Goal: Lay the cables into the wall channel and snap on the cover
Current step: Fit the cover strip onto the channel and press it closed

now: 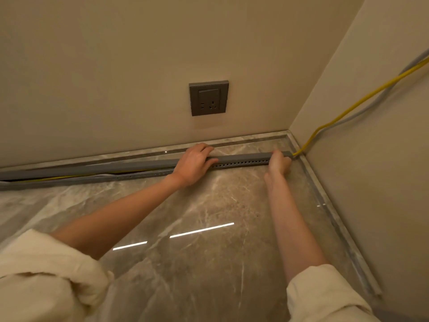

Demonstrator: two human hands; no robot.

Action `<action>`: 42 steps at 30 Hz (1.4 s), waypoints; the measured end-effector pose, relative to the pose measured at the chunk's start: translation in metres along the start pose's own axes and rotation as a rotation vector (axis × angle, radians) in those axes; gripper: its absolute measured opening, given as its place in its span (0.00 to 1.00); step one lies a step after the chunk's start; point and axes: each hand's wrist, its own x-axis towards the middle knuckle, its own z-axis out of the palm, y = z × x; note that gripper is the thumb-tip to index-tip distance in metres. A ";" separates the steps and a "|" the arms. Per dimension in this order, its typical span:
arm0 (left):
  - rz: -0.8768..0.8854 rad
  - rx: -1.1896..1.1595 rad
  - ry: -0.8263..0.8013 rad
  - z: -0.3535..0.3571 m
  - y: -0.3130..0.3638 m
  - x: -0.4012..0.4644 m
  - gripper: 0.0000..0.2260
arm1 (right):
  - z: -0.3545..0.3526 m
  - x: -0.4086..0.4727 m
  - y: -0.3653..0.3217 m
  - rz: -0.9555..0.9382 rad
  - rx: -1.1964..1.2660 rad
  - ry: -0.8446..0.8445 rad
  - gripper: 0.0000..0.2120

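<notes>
A long grey perforated cable channel [241, 162] lies on the floor along the foot of the back wall. Its grey cover [243, 156] sits closed on the right stretch and stands lifted off on the left, where a yellow cable [58, 178] and a grey cable [102, 175] show in the gap. My left hand [193, 165] grips cover and channel at mid-length. My right hand [279, 161] pinches the cover close to its right end. The yellow cable [348, 110] leaves that end and climbs the right wall beside the grey cable [371, 105].
A grey wall socket [209, 98] sits on the back wall above the channel. Polished marble floor [209, 217] stretches toward me, with a stone skirting strip [329, 205] along the right wall. The room corner [290, 131] lies just right of the channel's end.
</notes>
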 end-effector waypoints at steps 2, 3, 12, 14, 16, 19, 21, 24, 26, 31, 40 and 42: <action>-0.016 0.022 0.035 -0.017 -0.020 -0.019 0.16 | 0.011 -0.017 0.003 -0.030 -0.026 -0.020 0.16; -0.031 0.035 0.045 -0.026 -0.031 -0.029 0.15 | 0.017 -0.026 0.003 -0.049 -0.032 -0.031 0.15; -0.271 0.122 0.121 -0.122 -0.135 -0.128 0.12 | 0.102 -0.134 0.034 -0.382 -0.258 -0.317 0.11; -0.300 0.144 0.103 -0.140 -0.155 -0.150 0.12 | 0.122 -0.165 0.048 -0.426 -0.325 -0.433 0.10; -0.339 0.165 0.081 -0.159 -0.174 -0.170 0.13 | 0.142 -0.198 0.061 -0.494 -0.381 -0.518 0.10; -0.375 0.196 0.031 -0.188 -0.201 -0.196 0.14 | 0.167 -0.241 0.081 -0.646 -0.479 -0.657 0.10; -0.397 0.219 0.000 -0.208 -0.219 -0.211 0.15 | 0.183 -0.268 0.090 -0.760 -0.559 -0.783 0.09; -0.445 0.249 -0.042 -0.237 -0.247 -0.230 0.16 | 0.209 -0.306 0.097 -0.917 -0.670 -1.020 0.09; -0.475 0.257 -0.083 -0.254 -0.268 -0.241 0.19 | 0.227 -0.326 0.100 -1.031 -0.750 -1.148 0.09; -0.524 0.324 -0.270 -0.285 -0.309 -0.259 0.26 | 0.269 -0.362 0.106 -1.233 -0.943 -1.344 0.13; -0.514 0.390 -0.343 -0.295 -0.359 -0.277 0.29 | 0.327 -0.397 0.135 -1.716 -1.247 -1.314 0.15; -0.484 0.410 -0.349 -0.293 -0.366 -0.277 0.27 | 0.329 -0.395 0.144 -1.774 -1.231 -1.279 0.15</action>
